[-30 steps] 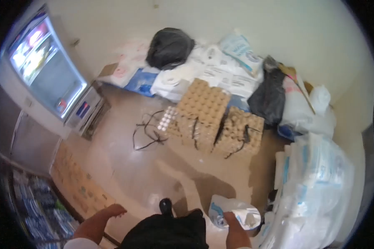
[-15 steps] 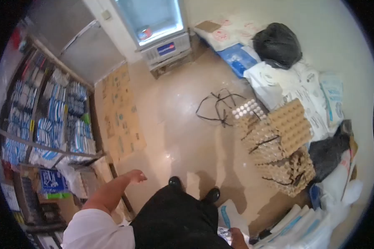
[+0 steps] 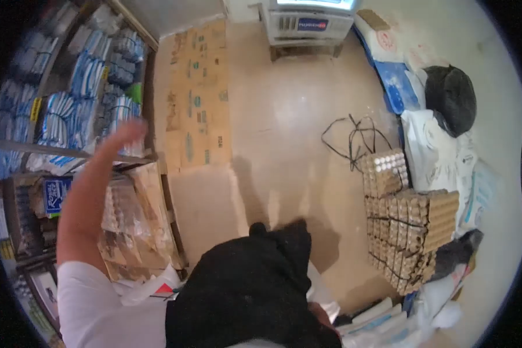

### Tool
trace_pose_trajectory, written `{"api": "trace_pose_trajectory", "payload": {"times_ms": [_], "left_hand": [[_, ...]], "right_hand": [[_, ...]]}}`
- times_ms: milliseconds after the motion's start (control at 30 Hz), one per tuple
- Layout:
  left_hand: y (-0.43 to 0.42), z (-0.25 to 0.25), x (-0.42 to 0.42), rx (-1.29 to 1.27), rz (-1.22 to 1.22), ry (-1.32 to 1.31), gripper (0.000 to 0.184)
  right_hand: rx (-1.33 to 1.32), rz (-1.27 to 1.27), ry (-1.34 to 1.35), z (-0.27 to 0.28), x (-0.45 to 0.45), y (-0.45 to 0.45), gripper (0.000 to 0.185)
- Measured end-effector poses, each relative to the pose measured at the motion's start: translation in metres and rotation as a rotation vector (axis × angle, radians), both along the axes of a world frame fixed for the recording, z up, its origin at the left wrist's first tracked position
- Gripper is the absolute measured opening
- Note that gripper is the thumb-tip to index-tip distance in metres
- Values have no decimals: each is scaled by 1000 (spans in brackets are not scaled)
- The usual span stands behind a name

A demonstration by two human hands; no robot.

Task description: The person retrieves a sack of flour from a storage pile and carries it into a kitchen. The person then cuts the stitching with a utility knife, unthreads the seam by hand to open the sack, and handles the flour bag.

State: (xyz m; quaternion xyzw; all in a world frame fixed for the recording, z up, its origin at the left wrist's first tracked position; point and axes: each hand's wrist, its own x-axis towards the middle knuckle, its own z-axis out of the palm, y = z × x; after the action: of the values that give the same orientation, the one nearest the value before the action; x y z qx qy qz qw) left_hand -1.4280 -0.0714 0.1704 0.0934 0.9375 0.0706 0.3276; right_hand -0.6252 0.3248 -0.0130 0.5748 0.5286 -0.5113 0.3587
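Note:
My left hand (image 3: pixel 129 134) is stretched out in front of the shelf rack (image 3: pixel 151 95), nearest to the stacked blue-and-white plastic packs (image 3: pixel 122 110). Motion smears its fingers, and I cannot tell whether it touches a pack. Low beside my right leg, only part of my right hand (image 3: pixel 321 316) shows. Its fingers are hidden, with a white plastic bag (image 3: pixel 325 298) right by it.
Tied stacks of egg trays (image 3: pixel 409 226) stand on the right, some white eggs (image 3: pixel 390 162) on top. Black straps (image 3: pixel 354 139) lie on the floor. A flattened cardboard sheet (image 3: pixel 197 98) runs along the rack. White sacks (image 3: pixel 432 148) and a black bag (image 3: pixel 451 100) line the wall.
My left hand has risen from above the floor towards the shelf packs. The view has shifted left and down, and I stand nearer the rack. Less of my right hand shows.

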Motion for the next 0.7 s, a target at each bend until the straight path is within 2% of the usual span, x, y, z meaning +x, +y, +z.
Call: {"api": "trace_pose_trajectory", "payload": {"times_ms": [33,67,100,167,267,300,333,400,433,467,533,633,667,700], "left_hand": [[61,55,-28,129,71,144,20],[92,67,-64,264,45,302,25],[131,76,-90,523,116,314,33],[202,96,-115,743,-2,258,36],[219,86,-153,625,-107,8,36],[199,70,-164,624,66,-47,34],[164,47,-172,558,236,-50,40],[16,-52,-206,226,46,-5,38],[-41,-69,-169,36,-150,350,35],[-94,-77,-139,-111,-143,234,34],[-164,-73,-97,-266,230,-235,32],[-216,-57,-65,-310,721,-607,29],[-230,-57,-68,-296,748,-663,28],[-241,-61,-82,-272,699,-680,27]], "right_hand": [[6,-20,-2,7,-24,-4,12],[13,-38,3,12,-49,-7,13],[24,-52,10,17,-74,-8,13],[45,-91,44,26,-128,-11,14],[128,-162,274,44,-203,-12,16],[155,-187,415,56,-227,-19,17],[-92,-342,492,34,-225,-10,11],[-599,-646,493,-17,-210,8,15],[-217,-234,159,-23,-243,3,15],[-62,-25,-114,-21,-277,-1,16],[-29,67,-236,-12,-334,-4,17],[-28,114,-331,-6,-408,-15,21],[-30,134,-359,-5,-432,-21,23],[-2,42,-383,0,-456,-26,22]]}}
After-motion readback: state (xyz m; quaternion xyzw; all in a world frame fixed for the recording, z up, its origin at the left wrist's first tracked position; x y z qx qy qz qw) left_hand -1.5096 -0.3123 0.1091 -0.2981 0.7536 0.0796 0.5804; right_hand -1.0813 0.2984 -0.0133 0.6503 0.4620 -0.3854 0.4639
